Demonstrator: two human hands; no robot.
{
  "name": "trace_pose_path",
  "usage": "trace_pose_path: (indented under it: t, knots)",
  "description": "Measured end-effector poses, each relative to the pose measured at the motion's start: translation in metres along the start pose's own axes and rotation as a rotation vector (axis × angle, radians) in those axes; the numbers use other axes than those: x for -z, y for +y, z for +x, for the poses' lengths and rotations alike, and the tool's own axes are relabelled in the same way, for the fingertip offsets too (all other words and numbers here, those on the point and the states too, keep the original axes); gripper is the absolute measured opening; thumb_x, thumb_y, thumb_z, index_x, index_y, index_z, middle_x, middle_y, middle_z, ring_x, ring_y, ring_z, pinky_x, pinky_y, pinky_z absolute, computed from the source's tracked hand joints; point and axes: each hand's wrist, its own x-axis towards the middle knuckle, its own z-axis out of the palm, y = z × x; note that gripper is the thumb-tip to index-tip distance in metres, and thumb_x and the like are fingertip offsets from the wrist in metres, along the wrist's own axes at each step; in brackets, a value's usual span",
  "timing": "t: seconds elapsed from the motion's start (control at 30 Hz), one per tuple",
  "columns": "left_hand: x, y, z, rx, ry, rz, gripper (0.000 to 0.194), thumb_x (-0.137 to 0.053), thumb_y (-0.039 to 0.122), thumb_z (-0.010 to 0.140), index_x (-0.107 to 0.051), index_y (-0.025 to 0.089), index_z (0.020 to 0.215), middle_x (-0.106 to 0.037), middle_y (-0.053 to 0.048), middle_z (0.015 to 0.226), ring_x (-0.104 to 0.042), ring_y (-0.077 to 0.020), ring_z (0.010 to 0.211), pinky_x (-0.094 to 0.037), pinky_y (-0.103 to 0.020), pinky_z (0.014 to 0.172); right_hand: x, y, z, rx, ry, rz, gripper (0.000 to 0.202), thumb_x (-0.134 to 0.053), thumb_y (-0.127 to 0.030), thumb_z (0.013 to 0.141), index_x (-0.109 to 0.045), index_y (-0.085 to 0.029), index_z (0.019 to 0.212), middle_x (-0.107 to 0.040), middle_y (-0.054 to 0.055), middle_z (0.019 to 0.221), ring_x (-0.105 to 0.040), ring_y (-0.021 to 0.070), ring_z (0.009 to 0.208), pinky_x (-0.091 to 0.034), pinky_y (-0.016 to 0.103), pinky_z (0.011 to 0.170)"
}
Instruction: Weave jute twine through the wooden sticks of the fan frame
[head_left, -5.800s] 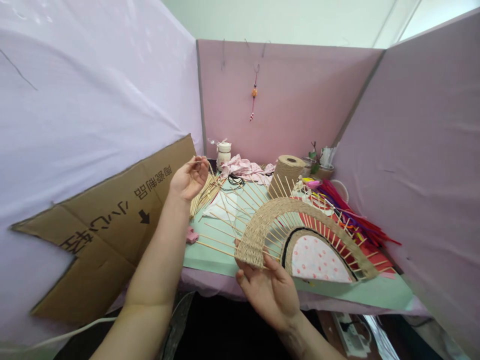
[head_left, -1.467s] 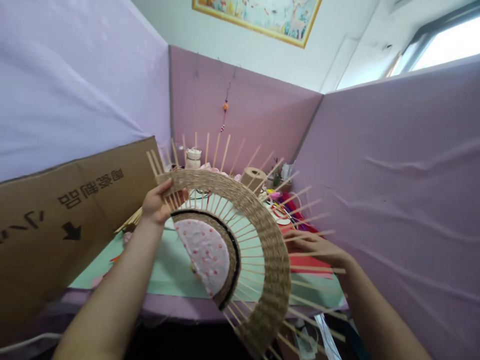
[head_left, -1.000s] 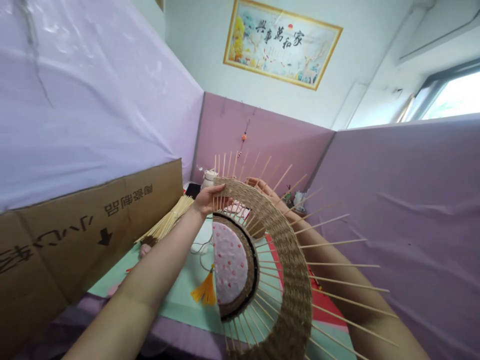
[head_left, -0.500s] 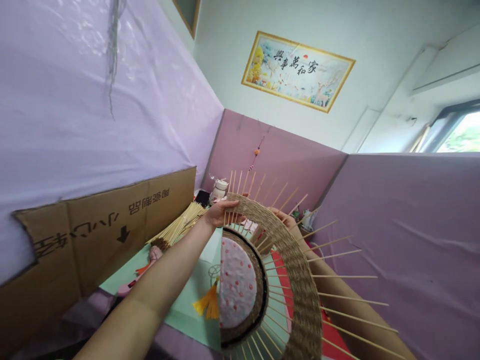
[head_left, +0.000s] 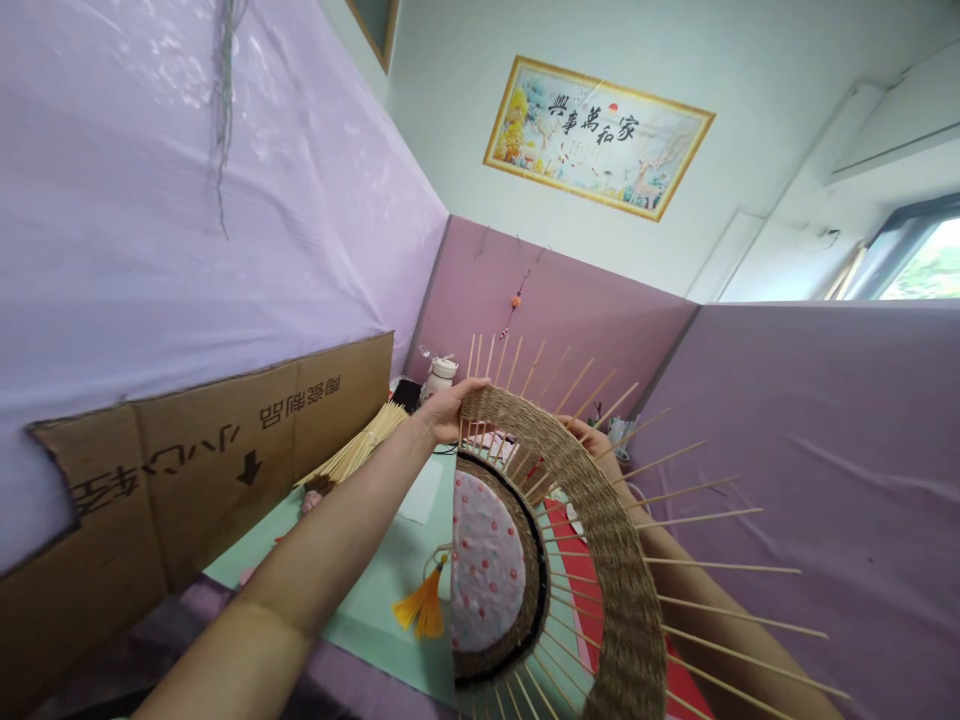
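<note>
"How was the left hand point(head_left: 448, 412) set?"

"Its grip was closed on the upper end of the fan point(head_left: 619, 545), which was held up over the worktop point(head_left: 375, 625)."

"And the right hand point(head_left: 592, 443)?"

"Behind the fan's outer edge, near its sticks; I couldn't tell how closed that grip was, or whether it touched."

"What was around them?"

"A yellow tassel point(head_left: 421, 604) hung beside the fan's straight edge. Loose sticks point(head_left: 352, 447) lay near the cardboard point(head_left: 217, 465), and a white bottle point(head_left: 439, 376) stood beyond the left hand."

"And the room?"

"A charm point(head_left: 515, 302) hung on the pink partition point(head_left: 570, 310), below a framed picture point(head_left: 600, 137)."
</note>
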Motion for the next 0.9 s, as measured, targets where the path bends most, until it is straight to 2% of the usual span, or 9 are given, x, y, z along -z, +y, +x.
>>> trace_pose_path:
  t: [0.13, 0.2, 0.33, 0.4, 0.53, 0.63, 0.77, 0.83, 0.9]
  knots:
    - [-0.005, -0.001, -0.006, -0.128, -0.002, -0.007, 0.011, -0.058, 0.014, 0.081, -0.066, 0.011, 0.076, -0.069, -0.005, 0.065, -0.065, -0.0139, 0.054, -0.052, -0.024, 0.056, -0.003, -0.008, -0.007, -0.018, -0.005, 0.006, 0.03, -0.077, -0.036, 0.054, -0.068, -0.02, 0.076, -0.065, 0.002, 0.068, -0.056, 0.0166, 0.061, -0.047, 0.029, 0.057]
    - [-0.007, 0.001, -0.012, -0.138, -0.044, -0.035, 0.013, -0.055, 0.014, 0.081, -0.068, 0.011, 0.079, -0.07, -0.005, 0.067, -0.066, -0.0139, 0.057, -0.052, -0.023, 0.058, -0.003, -0.01, -0.009, 0.001, 0.003, -0.009, 0.03, -0.077, -0.036, 0.055, -0.068, -0.019, 0.078, -0.066, 0.002, 0.069, -0.056, 0.0162, 0.061, -0.047, 0.028, 0.057]
    - [-0.01, 0.007, -0.02, -0.059, -0.16, -0.099, 0.03, -0.052, 0.034, 0.088, -0.07, 0.011, 0.091, -0.073, -0.009, 0.077, -0.069, -0.0184, 0.067, -0.054, -0.028, 0.061, 0.0, -0.014, -0.01, -0.011, -0.009, -0.03, 0.032, -0.076, -0.039, 0.057, -0.069, -0.019, 0.082, -0.066, 0.002, 0.068, -0.057, 0.0165, 0.061, -0.047, 0.028, 0.055]
    - [-0.012, 0.008, -0.02, -0.053, -0.151, -0.084, 0.032, -0.054, 0.039, 0.087, -0.07, 0.011, 0.09, -0.073, -0.009, 0.076, -0.069, -0.0184, 0.065, -0.053, -0.028, 0.06, 0.001, -0.017, -0.011, -0.021, -0.006, -0.029, 0.033, -0.077, -0.039, 0.057, -0.069, -0.019, 0.082, -0.066, 0.002, 0.068, -0.056, 0.0163, 0.06, -0.046, 0.028, 0.053]
    - [-0.015, 0.004, -0.014, -0.142, -0.068, 0.013, 0.008, -0.065, 0.018, 0.079, -0.069, 0.012, 0.083, -0.072, -0.004, 0.07, -0.066, -0.0132, 0.057, -0.05, -0.022, 0.054, -0.002, -0.023, -0.016, -0.033, 0.021, 0.003, 0.03, -0.078, -0.035, 0.054, -0.067, -0.019, 0.078, -0.064, 0.0, 0.066, -0.054, 0.0148, 0.059, -0.046, 0.027, 0.055]
    - [-0.014, 0.004, -0.014, -0.131, -0.083, 0.02, 0.008, -0.064, 0.017, 0.08, -0.069, 0.012, 0.085, -0.071, -0.003, 0.071, -0.066, -0.0127, 0.057, -0.049, -0.021, 0.052, -0.005, -0.026, -0.018, -0.043, 0.04, 0.054, 0.031, -0.08, -0.03, 0.051, -0.067, -0.019, 0.077, -0.063, -0.001, 0.066, -0.052, 0.0132, 0.058, -0.044, 0.025, 0.054]
    - [-0.008, 0.008, -0.015, -0.054, -0.248, -0.072, 0.03, -0.053, 0.036, 0.09, -0.069, 0.012, 0.096, -0.074, -0.008, 0.085, -0.07, -0.0183, 0.07, -0.055, -0.029, 0.062, -0.004, -0.024, -0.016, -0.038, 0.026, 0.041, 0.031, -0.079, -0.032, 0.052, -0.067, -0.02, 0.078, -0.064, -0.001, 0.066, -0.052, 0.014, 0.057, -0.044, 0.026, 0.053]
    - [-0.006, 0.009, -0.014, -0.063, -0.35, -0.087, 0.032, -0.049, 0.035, 0.092, -0.068, 0.011, 0.103, -0.073, -0.013, 0.099, -0.071, -0.0216, 0.084, -0.056, -0.033, 0.07, -0.003, -0.023, -0.015, -0.025, 0.025, -0.007, 0.031, -0.078, -0.036, 0.054, -0.067, -0.02, 0.079, -0.066, 0.001, 0.068, -0.055, 0.0157, 0.06, -0.045, 0.027, 0.054]
    - [-0.004, 0.008, -0.011, -0.077, -0.409, -0.076, 0.029, -0.049, 0.026, 0.091, -0.065, 0.01, 0.11, -0.07, -0.015, 0.11, -0.07, -0.0228, 0.093, -0.056, -0.033, 0.076, -0.001, -0.022, -0.014, -0.01, 0.034, -0.039, 0.032, -0.077, -0.039, 0.056, -0.068, -0.02, 0.08, -0.067, 0.003, 0.069, -0.056, 0.0165, 0.06, -0.046, 0.028, 0.054]
